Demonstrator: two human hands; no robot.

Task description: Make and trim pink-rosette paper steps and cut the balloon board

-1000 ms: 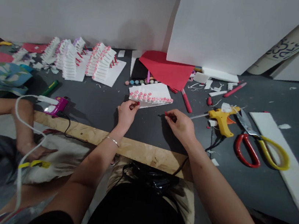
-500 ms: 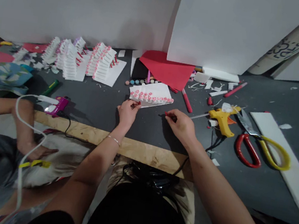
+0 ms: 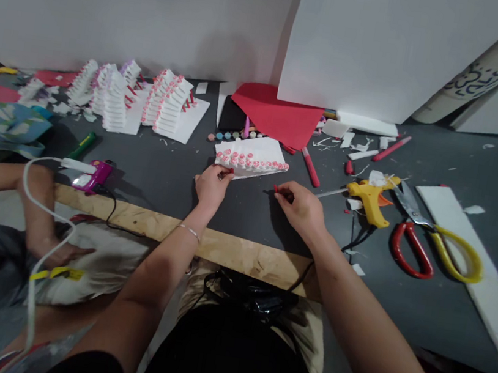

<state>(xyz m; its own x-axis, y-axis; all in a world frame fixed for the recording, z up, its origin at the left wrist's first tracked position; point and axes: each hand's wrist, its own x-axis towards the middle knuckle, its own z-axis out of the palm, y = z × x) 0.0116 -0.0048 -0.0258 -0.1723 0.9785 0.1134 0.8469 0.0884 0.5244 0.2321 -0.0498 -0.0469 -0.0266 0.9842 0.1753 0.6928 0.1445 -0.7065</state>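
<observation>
A white card (image 3: 270, 149) lies on the dark tabletop in front of me, with a row of white rolls with pink, rose-like tips (image 3: 247, 161) along its near side. My left hand (image 3: 210, 188) is closed at the card's near left edge, fingers curled and pinching there. To the right, apart from the card, my right hand (image 3: 302, 207) rests with thumb and forefinger pinched together. A small spot of red shows at the fingertips of both hands; whether it is a nail or a tiny piece, I cannot tell.
A yellow glue gun (image 3: 370, 200) points its tip toward my right hand. Beyond it lie large scissors (image 3: 415, 222) and a white foam strip (image 3: 488, 294). Finished-looking white rolls (image 3: 168, 104) stand at the back left. A purple power adapter (image 3: 99, 176) and another person's arm (image 3: 38, 200) are at left.
</observation>
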